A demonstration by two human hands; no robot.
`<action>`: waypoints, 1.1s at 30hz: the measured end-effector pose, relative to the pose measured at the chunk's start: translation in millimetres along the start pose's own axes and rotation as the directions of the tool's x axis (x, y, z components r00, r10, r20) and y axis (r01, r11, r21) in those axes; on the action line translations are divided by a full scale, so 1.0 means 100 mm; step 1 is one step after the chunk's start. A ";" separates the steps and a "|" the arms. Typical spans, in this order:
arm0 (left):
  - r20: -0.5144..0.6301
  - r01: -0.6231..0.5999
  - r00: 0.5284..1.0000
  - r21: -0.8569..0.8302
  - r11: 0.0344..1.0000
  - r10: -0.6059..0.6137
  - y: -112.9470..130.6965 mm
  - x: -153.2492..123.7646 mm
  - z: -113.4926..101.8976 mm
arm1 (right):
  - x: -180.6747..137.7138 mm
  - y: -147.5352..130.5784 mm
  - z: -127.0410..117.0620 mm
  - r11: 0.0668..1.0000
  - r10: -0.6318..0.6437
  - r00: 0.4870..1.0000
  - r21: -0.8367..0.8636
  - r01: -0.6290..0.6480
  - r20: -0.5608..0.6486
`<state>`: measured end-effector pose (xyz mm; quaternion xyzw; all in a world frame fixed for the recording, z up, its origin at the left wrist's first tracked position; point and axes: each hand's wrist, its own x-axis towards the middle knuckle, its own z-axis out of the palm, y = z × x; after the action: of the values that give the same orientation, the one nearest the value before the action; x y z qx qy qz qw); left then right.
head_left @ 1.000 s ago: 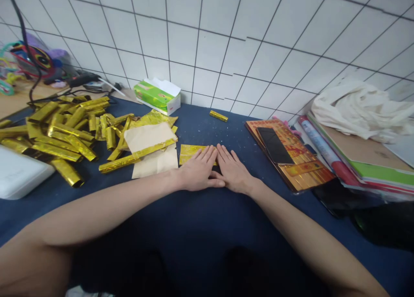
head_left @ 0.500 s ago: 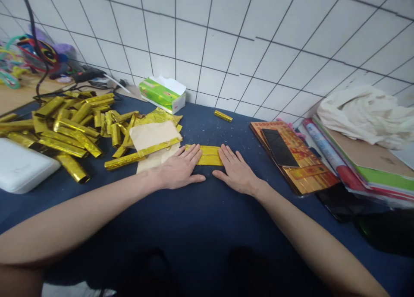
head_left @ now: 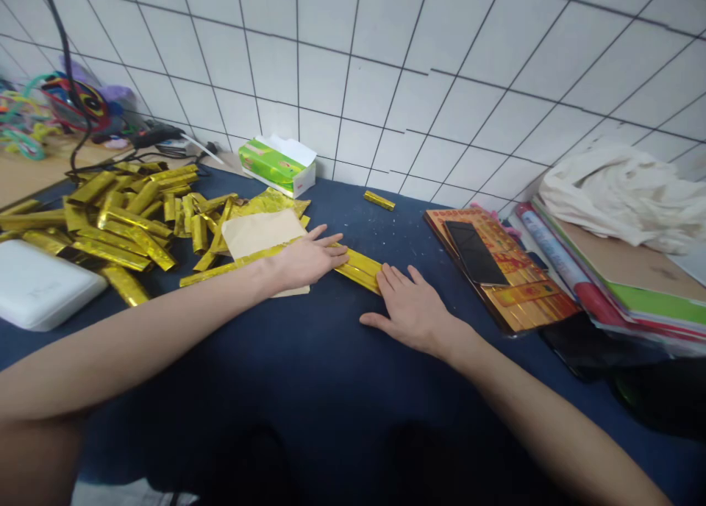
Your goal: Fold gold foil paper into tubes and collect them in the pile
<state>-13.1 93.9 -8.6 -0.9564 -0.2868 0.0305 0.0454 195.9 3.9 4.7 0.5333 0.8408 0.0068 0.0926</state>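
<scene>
A folded gold foil strip [head_left: 361, 268] lies tilted on the dark blue table [head_left: 331, 373]. My left hand [head_left: 307, 258] rests flat on its left end, fingers stretched out. My right hand [head_left: 411, 311] lies flat on the cloth, fingers spread, its fingertips touching the strip's right end. Just left of my left hand are tan paper sheets [head_left: 259, 232] with another gold strip [head_left: 232, 265] across them.
A heap of folded gold strips [head_left: 118, 212] fills the left, beside a white box [head_left: 38, 285]. A green tissue box [head_left: 277, 166] and one gold piece [head_left: 379, 199] sit by the tiled wall. Printed paper stack with a phone [head_left: 474, 252], books and white cloth [head_left: 618, 190] lie right.
My hands slid apart along the gold strip. The strip has turned and now lies tilted, and my left hand has moved up and left with it.
</scene>
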 end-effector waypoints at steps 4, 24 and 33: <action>-0.026 -0.090 0.996 0.025 0.996 0.091 -0.18 0.15 0.04 | -0.10 -0.19 -0.09 0.998 0.006 1.000 -0.068 -0.006 -0.002; 0.045 -0.031 0.998 -0.394 0.919 0.053 0.65 0.01 -0.21 | -0.20 -0.48 -0.05 0.993 -0.102 0.995 -0.066 0.101 -0.003; -0.033 -0.141 0.990 -0.393 0.908 0.140 0.53 -0.08 0.07 | -0.15 0.04 -0.40 0.897 -0.228 0.974 0.386 0.217 -0.016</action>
<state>8.3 45.5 -21.0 -0.9641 -0.2174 -0.0265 -0.1500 199.0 -4.5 46.2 0.4416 0.8796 -0.1770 -0.0015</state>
